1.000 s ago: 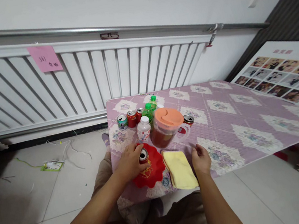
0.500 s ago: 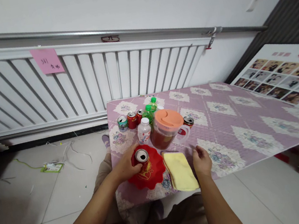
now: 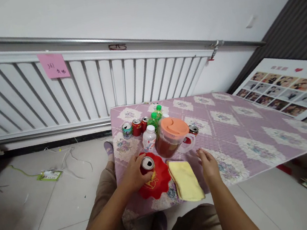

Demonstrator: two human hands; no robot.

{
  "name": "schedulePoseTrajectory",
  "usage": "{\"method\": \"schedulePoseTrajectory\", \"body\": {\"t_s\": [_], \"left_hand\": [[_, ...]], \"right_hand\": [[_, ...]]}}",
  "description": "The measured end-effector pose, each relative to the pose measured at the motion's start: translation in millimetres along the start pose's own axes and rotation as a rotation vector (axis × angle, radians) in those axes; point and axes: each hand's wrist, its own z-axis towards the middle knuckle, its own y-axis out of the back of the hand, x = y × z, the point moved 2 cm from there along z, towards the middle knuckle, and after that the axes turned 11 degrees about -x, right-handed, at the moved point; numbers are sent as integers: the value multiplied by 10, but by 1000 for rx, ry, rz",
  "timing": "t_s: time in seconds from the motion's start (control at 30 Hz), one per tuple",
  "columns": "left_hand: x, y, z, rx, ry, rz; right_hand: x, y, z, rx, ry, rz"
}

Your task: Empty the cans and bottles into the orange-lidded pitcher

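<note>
Red is the can (image 3: 147,165) that the left hand (image 3: 134,174) grasps: the fingers curl around its side, so most of the label is hidden and only the silver top with the open hole shows. The can stands upright on a red plate (image 3: 157,181) with a wavy rim, near the front left corner of the desk (image 3: 247,132), which is covered with a purple flowered cloth. The gold print on the plate is partly covered by the can and hard to read.

The right hand (image 3: 209,165) is released and holds nothing. It rests with loose fingers on the cloth, just beside a folded yellow towel (image 3: 184,179) that lies next to the plate. The front end of the towel reaches the edge of the desk.

Behind the plate stands a jug (image 3: 171,138) with an orange lid and a dark red drink inside. Its clear handle points to the right and hides part of another can (image 3: 193,129). To the left of the jug is a white bottle (image 3: 149,138); behind it are green bottles (image 3: 155,116), of which mostly the caps show. Three more cans (image 3: 136,127) stand in a row near the far left corner; their labels are too small to read.

A pink note (image 3: 53,65) hangs on the white radiator (image 3: 109,87); its writing is not clear. The person's knees go under the desk, hidden by the cloth.
</note>
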Motion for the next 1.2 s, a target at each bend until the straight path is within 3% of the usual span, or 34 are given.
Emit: {"method": "schedulePoseTrajectory", "body": {"t_s": [0.17, 0.3, 0.43, 0.67, 0.87, 1.2], "left_hand": [[-6, 9, -14, -31, 9, -3], [39, 9, -8, 13, -62, -12], [74, -5, 11, 78, -67, -23], [26, -38, -27, 1, -44, -67], [-16, -36, -43, -12, 5, -87], [-99, 1, -31, -16, 68, -107]], "right_hand": [[438, -208, -9, 134, -73, 109], [620, -367, 30, 241, -117, 150], [679, -455, 104, 239, -159, 167], [847, -605, 83, 257, -163, 265], [931, -684, 0, 193, -142, 364], [1228, -549, 45, 183, -106, 395]]}}
